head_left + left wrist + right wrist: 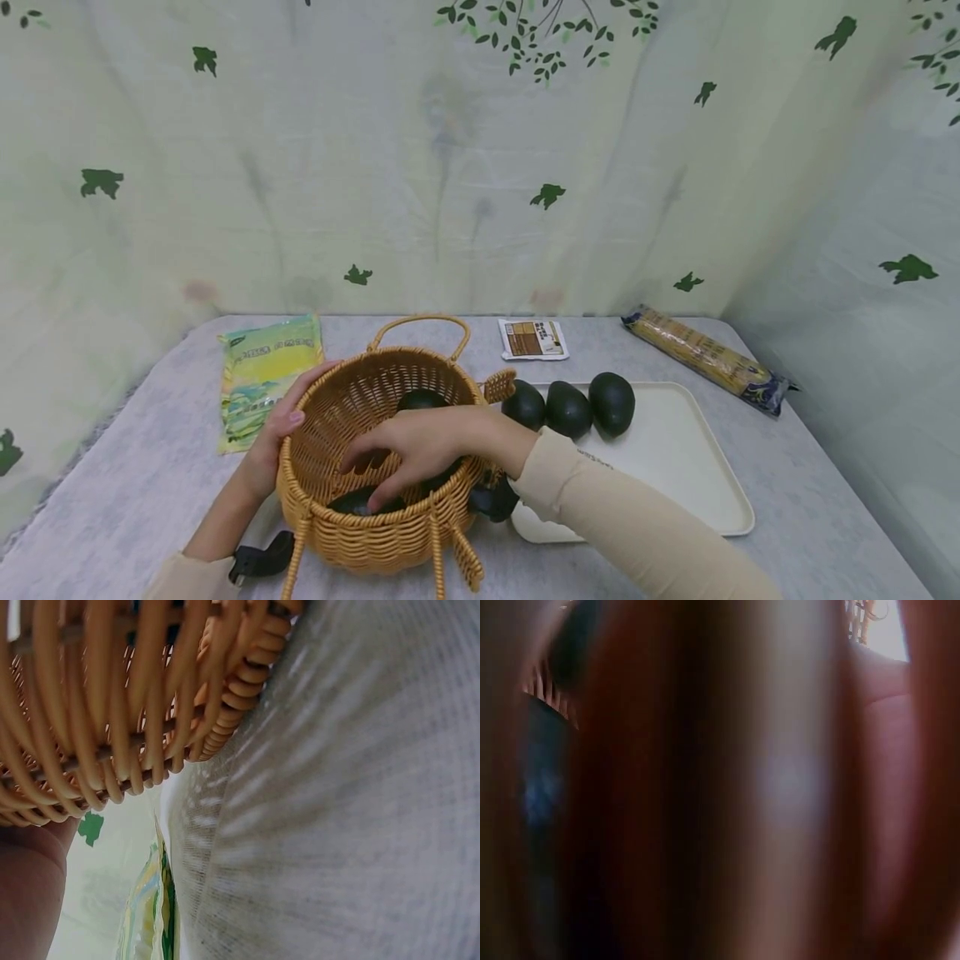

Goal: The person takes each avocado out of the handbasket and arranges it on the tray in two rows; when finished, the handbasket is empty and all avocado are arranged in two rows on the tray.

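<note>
A round wicker basket (390, 533) with looped handles stands on the table, tilted so its inside shows. My left hand (273, 433) grips its left rim; in the left wrist view, the palm (30, 885) lies against the weave. My right hand (420, 442) reaches inside, its fingers spread and bent over a dark avocado (352, 502) near the front wall; the thumb touches it. Another avocado (422, 399) lies behind that hand, and one more is partly hidden beneath it. The right wrist view is mostly blurred, with a dark avocado (544, 772) at its left.
Right of the basket, a white tray (675, 467) bears three avocados (568, 410) along its back left. A yellow-green packet (266, 375) lies at the left. Behind are a small brown-and-white packet (534, 340) and a long bag (705, 354), apparently of noodles.
</note>
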Action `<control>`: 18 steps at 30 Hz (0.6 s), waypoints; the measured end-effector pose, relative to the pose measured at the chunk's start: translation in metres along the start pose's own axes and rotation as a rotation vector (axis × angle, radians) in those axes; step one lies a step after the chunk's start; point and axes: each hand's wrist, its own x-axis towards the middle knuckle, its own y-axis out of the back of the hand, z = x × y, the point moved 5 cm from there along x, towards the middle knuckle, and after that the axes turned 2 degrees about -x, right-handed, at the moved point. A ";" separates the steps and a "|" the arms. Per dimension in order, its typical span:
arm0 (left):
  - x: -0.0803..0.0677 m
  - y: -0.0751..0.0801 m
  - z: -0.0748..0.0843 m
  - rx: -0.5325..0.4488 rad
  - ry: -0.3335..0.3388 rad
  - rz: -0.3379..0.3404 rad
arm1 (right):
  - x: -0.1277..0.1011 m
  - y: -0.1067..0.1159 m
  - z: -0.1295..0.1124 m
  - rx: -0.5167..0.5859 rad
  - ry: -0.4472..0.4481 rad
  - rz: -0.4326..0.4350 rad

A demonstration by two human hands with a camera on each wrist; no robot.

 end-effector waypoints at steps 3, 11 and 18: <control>0.000 -0.001 0.000 -0.004 -0.008 -0.002 | 0.001 -0.002 -0.001 0.020 0.013 -0.031; 0.000 -0.004 0.007 -0.013 -0.022 -0.001 | 0.002 -0.003 -0.002 -0.013 -0.009 -0.066; 0.000 -0.004 0.007 -0.024 -0.038 -0.030 | -0.007 0.011 -0.001 -0.040 -0.036 0.006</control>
